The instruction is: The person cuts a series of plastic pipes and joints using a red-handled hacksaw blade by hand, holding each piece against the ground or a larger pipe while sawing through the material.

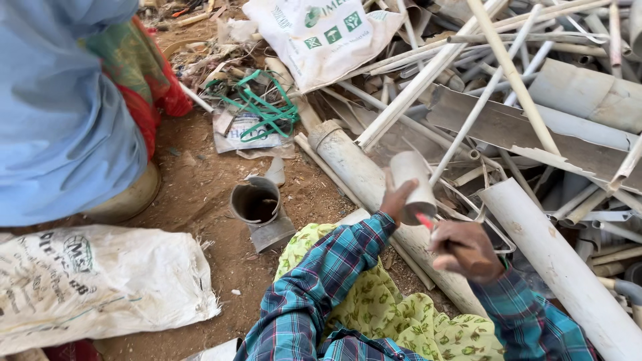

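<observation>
The left hand (396, 198) grips a short pipe piece (412, 182) over the pipe heap (535, 120). The right hand (466, 249) is closed around a red-tipped tool (425, 221) touching the piece's lower end.

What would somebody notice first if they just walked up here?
Probably the big heap of dusty white pipes filling the right side. In the middle, the left hand holds up a short pipe piece, and the right hand grips a tool with a red part right next to it. A white sack lies on the dirt at the lower left.
</observation>
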